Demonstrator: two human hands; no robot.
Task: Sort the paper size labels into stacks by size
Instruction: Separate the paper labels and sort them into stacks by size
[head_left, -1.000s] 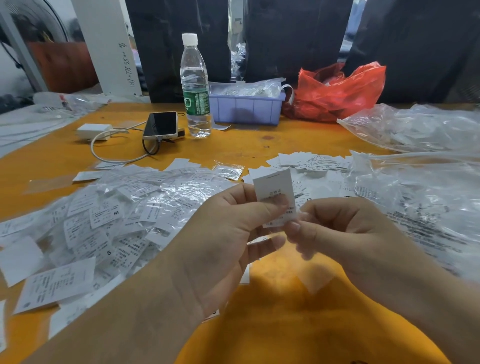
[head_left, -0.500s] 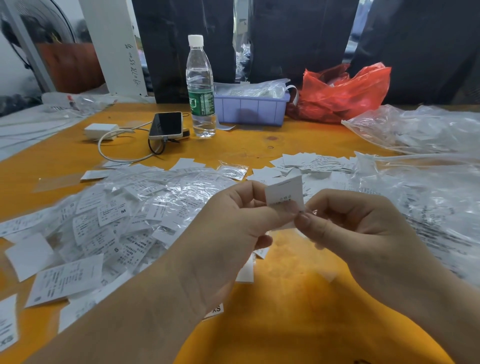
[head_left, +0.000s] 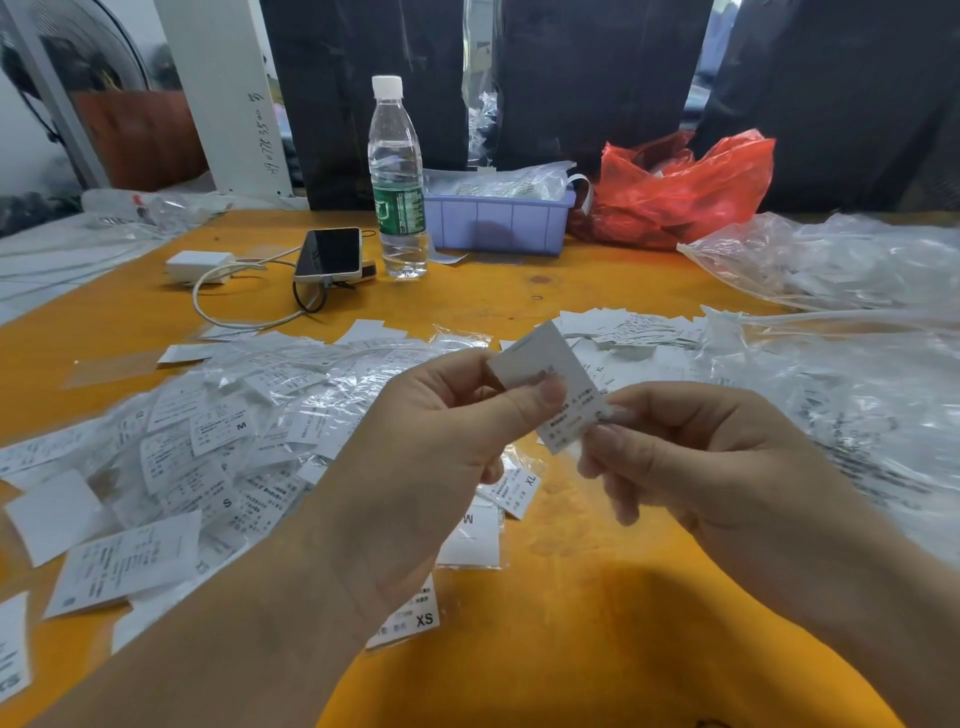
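Readable stuff first: the label lying at about 6 o'clock from the hands says XS (head_left: 425, 619), upside down from here. Just above it there's one marked M (head_left: 467, 519), also flipped, and next to that one reading XL (head_left: 530, 480), turned sideways. Over in the loose pile (head_left: 208, 441) at 9 o'clock I can make out an M (head_left: 241, 426), an S (head_left: 226, 502) and one that says MADE IN (head_left: 271, 447) something. The white post (head_left: 228, 93) at 11 o'clock has handwritten digits running up it, too scrawly to read for sure. The water bottle (head_left: 397, 176) at 12 o'clock has a green wrapper, but the brand is too small to read.

Both hands are up in the middle of the view, over the orange table (head_left: 545, 649). The left hand (head_left: 431, 467) pinches a white label (head_left: 550, 384) between thumb and forefinger near its top half, other fingers curled in. The right hand (head_left: 701, 467) nips the bottom corner of that same label with thumb and fingertip, palm turned inward. The label is tilted, with small print on the lower part, and I can't tell its size letter.

There's a tidier stack of labels (head_left: 634, 327) at 1 o'clock, clear plastic bags (head_left: 857, 395) at 3 o'clock, a phone (head_left: 330, 254) on a cable by the bottle, a purple bin (head_left: 498, 223) and a red bag (head_left: 685, 192) behind.
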